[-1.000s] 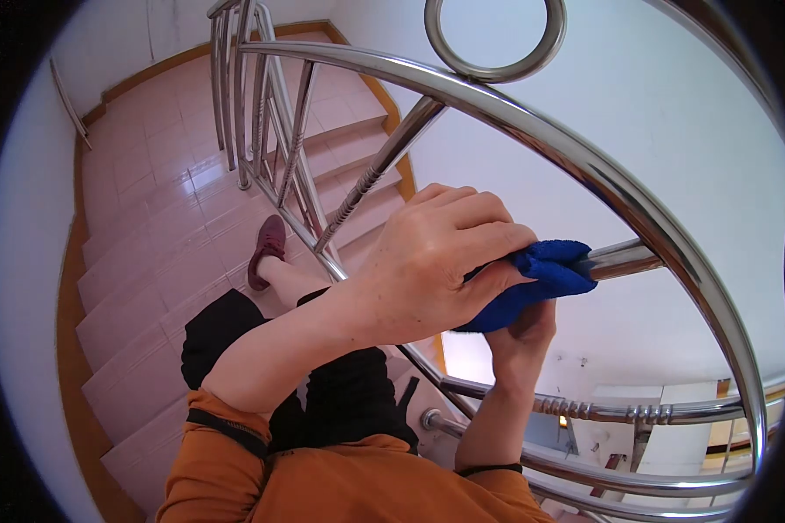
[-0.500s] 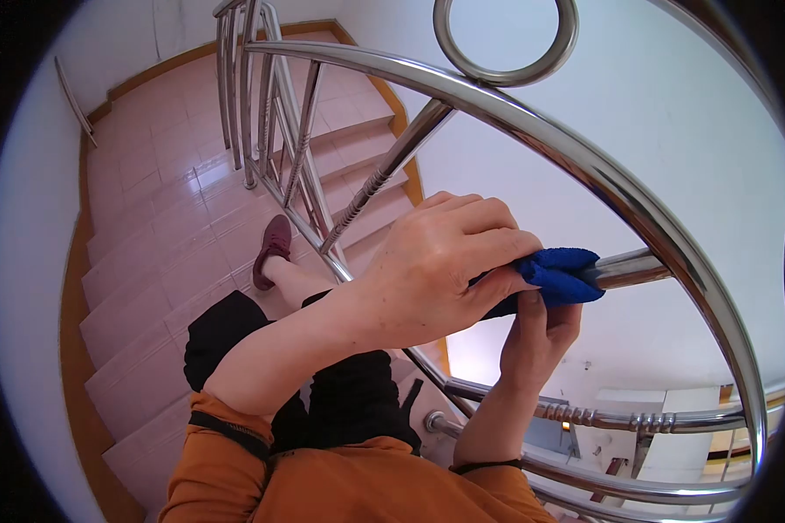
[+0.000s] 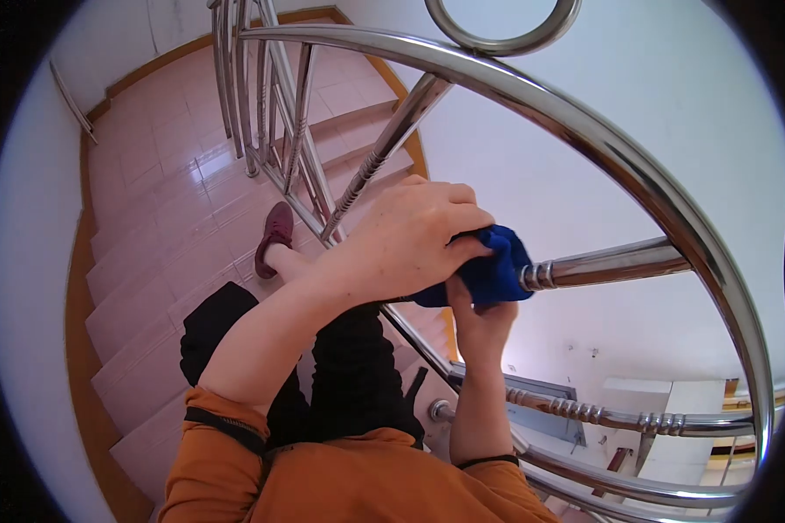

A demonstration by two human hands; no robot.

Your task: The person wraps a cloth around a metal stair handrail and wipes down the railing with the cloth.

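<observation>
A blue cloth is wrapped around a shiny metal baluster of the stair railing. My left hand reaches across from the left and is closed on the cloth from above, thumb and fingers pinching its folds. From below, my right hand grips the same cloth; its fingers are partly hidden behind the baluster and fabric. Just beyond the cloth, the ringed part of the baluster shows.
The curved metal handrail arches over my hands to the right, with a metal ring above it. Pink tiled steps run along the left. Another ringed baluster stands farther up. My maroon shoe rests on a step.
Both hands and the cloth have slid left along the baluster, away from the handrail. Its ringed part has come into sight. The view has shifted slightly.
</observation>
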